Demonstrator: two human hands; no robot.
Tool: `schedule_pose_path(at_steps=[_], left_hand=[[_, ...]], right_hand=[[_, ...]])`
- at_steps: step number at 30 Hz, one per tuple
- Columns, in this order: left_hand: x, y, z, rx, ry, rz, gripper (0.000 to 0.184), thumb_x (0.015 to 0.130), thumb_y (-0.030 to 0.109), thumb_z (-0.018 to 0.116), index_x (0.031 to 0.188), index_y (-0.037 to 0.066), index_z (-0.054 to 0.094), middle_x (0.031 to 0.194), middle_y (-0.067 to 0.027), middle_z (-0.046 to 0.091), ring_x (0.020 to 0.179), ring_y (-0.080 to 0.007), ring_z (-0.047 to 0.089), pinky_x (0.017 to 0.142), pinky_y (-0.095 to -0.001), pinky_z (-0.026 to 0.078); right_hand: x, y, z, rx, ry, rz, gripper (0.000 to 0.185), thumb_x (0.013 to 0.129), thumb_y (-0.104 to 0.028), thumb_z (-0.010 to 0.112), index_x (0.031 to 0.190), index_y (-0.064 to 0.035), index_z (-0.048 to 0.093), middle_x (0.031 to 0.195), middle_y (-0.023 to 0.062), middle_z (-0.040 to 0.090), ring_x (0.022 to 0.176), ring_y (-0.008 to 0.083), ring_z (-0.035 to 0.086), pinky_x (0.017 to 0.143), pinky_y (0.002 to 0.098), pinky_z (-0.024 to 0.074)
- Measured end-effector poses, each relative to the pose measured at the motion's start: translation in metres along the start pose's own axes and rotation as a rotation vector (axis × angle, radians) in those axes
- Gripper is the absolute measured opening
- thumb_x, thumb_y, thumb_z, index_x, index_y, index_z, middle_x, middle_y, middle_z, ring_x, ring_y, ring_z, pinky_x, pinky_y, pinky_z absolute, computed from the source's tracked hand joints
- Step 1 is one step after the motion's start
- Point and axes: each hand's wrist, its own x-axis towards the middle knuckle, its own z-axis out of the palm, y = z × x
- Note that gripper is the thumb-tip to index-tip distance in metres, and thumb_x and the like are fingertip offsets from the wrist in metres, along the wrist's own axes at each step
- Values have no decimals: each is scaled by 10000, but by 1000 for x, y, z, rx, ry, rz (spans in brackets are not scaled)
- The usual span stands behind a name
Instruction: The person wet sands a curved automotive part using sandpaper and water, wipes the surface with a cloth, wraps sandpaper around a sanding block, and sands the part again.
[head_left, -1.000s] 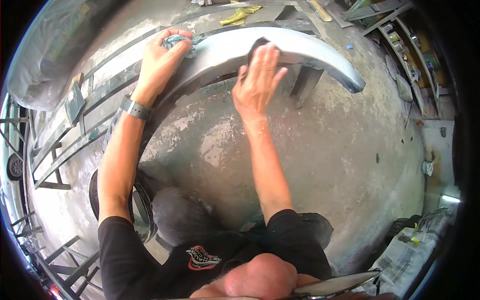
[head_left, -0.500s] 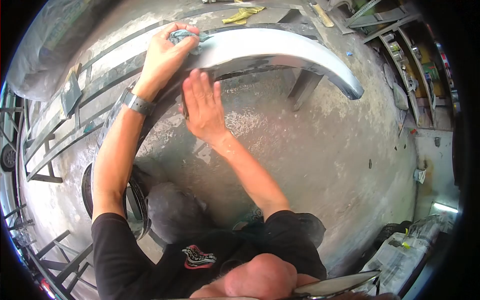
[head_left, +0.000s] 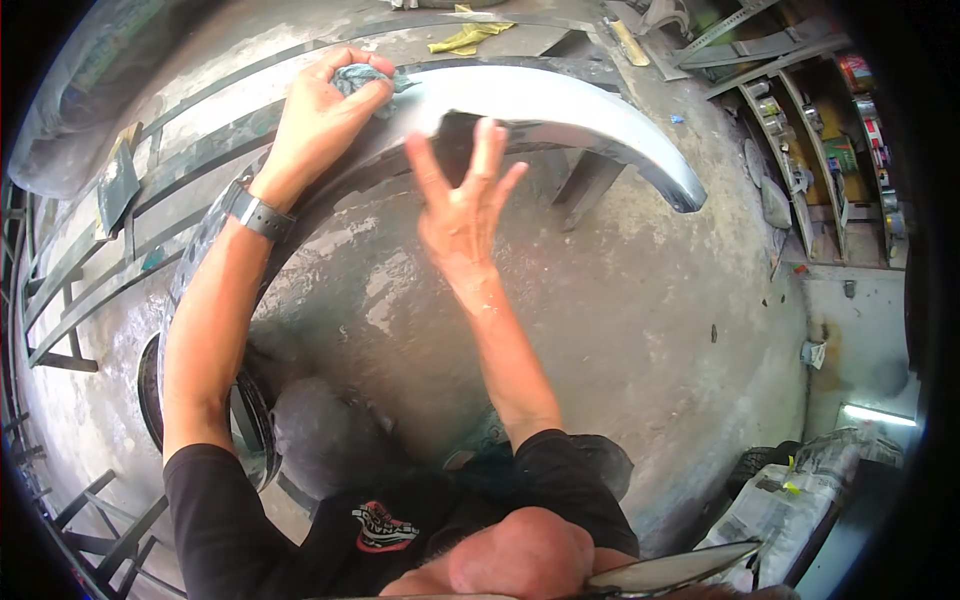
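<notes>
A long curved panel, white on top with a dark grey tip at the right, arches across the upper middle. At its left part my left hand is closed round a crumpled blue-grey cloth, resting at the panel's surface. My right hand is at the panel's inner edge, fingers partly spread, with a dark thin sheet held at the fingers against the panel. The palm side of this hand is hidden.
Metal rails run under and left of the panel. A dark flat block rests on them. A yellow cloth lies on the floor beyond. Shelves with cans stand at the right; a round bucket-like item is at the lower left.
My right hand swept left along the panel, then came back right and its fingers spread. My left hand stays on the cloth. The whole view has shifted slightly.
</notes>
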Motion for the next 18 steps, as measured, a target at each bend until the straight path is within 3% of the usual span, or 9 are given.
schedule_pose_path(at_steps=[6, 9, 10, 13, 14, 18], left_hand=[[-1, 4, 0, -15, -13, -2, 163, 926, 111, 697, 1076, 52, 678, 916, 27, 678, 809, -11, 576, 740, -184, 455], [-1, 3, 1, -33, -4, 15, 153, 928, 109, 693, 1069, 51, 679, 917, 29, 674, 812, -8, 571, 742, -180, 448], [-1, 4, 0, -10, -12, -4, 150, 929, 109, 692, 1067, 52, 680, 917, 31, 671, 813, -7, 565, 742, -179, 444], [-2, 7, -1, 26, -20, -30, 142, 931, 111, 689, 1061, 54, 684, 915, 39, 660, 813, -3, 545, 743, -177, 432], [-1, 4, 0, 16, -14, -14, 141, 932, 112, 688, 1060, 54, 685, 912, 41, 657, 812, -2, 538, 742, -176, 428], [0, 2, 0, 7, -10, 0, 141, 929, 115, 691, 1056, 54, 688, 910, 41, 653, 805, -2, 528, 745, -178, 424]], right_hand=[[14, 53, -28, -252, 114, 187, 840, 846, 63, 576, 1556, -352, 407, 1646, 297, 14, 1510, 562, 62, 1090, 823, 84], [16, 72, -44, -310, 134, 308, 807, 903, -24, 593, 1576, -395, 349, 1656, 279, -10, 1518, 546, 44, 1105, 808, 86], [17, 79, -46, -428, 185, 296, 723, 968, -84, 547, 1609, -303, 294, 1664, 260, 17, 1528, 520, 43, 1116, 797, 95], [19, 83, -47, -304, 250, 381, 644, 1027, -142, 487, 1621, -143, 240, 1671, 243, 78, 1546, 465, 43, 1149, 759, 85], [20, 83, -41, -250, 288, 351, 592, 1068, -194, 415, 1600, -19, 224, 1673, 228, 137, 1560, 409, 62, 1183, 710, 58], [17, 49, 4, -144, 195, 182, 592, 1076, -229, 406, 1604, -27, 228, 1687, 204, 120, 1570, 359, 65, 1216, 639, 14]])
